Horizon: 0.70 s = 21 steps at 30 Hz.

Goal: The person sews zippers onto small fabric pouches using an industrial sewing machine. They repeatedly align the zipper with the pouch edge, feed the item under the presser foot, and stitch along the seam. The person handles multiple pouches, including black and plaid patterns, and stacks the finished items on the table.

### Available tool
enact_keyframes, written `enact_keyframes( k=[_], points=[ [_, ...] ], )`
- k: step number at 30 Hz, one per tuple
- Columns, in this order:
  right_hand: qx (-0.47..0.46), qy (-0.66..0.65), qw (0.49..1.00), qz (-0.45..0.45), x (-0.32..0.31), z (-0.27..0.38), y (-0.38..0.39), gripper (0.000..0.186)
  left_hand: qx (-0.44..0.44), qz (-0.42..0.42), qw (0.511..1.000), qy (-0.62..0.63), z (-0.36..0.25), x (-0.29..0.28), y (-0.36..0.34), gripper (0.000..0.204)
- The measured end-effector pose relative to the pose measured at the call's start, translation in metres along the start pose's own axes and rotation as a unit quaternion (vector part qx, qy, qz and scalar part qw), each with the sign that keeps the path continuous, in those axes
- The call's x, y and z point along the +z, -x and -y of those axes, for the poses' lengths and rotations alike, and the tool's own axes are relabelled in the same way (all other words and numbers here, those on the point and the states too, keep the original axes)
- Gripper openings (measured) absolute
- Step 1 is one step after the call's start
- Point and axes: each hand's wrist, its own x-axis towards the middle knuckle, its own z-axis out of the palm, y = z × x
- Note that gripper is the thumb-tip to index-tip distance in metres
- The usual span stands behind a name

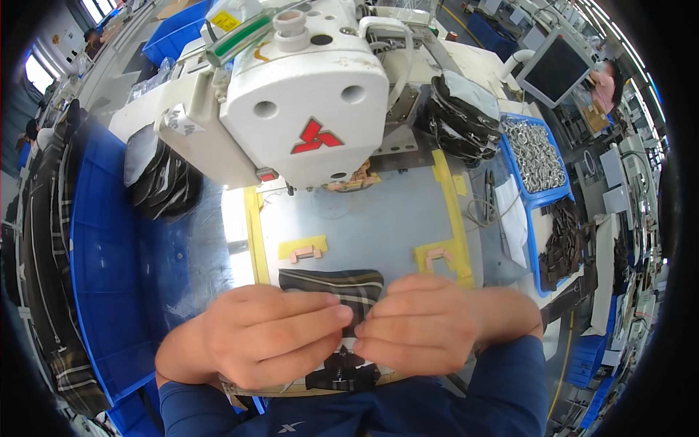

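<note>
A dark plaid fabric piece [331, 280] with pale stripes lies at the front edge of the machine's metal work plate [386, 211]. Over it, my left hand [269, 335] and my right hand [419, 324] nearly meet, fingers curled and pinching at the cloth. My fingers hide its middle, so any small part between them cannot be made out. Below my hands, close to my body, a black section with a small metal fitting [340, 373] shows. Beyond the plate stands the head of a white industrial sewing machine [306, 109].
Small pink blocks [306, 253] sit on yellow tape. Stacked dark fabric pieces stand left [164, 175] and right [466, 120] of the machine. Blue trays on the right hold metal clasps [534, 154] and dark strips [561, 244]. A large blue bin [105, 269] is at left.
</note>
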Motion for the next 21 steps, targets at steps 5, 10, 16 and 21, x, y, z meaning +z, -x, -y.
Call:
enact_keyframes(
  k=[5, 10, 16, 21],
  points=[
    [-0.001, -0.014, 1.0, 0.0, -0.001, 0.0, 0.002, 0.014, -0.033, 0.006, 0.994, 0.104, 0.003, 0.0, -0.002, 0.012],
    [-0.001, -0.034, 0.999, -0.011, 0.001, -0.001, 0.001, 0.014, 0.024, -0.025, 0.993, 0.112, 0.007, 0.012, 0.006, 0.013],
    [0.009, -0.016, 1.0, -0.022, -0.001, 0.002, 0.003, 0.014, -0.039, -0.038, 0.977, 0.204, 0.01, 0.019, 0.014, 0.012],
    [0.001, 0.051, 0.998, -0.03, -0.008, 0.0, 0.002, 0.015, -0.048, -0.087, 0.953, 0.285, 0.013, 0.03, 0.013, 0.02]
  ],
)
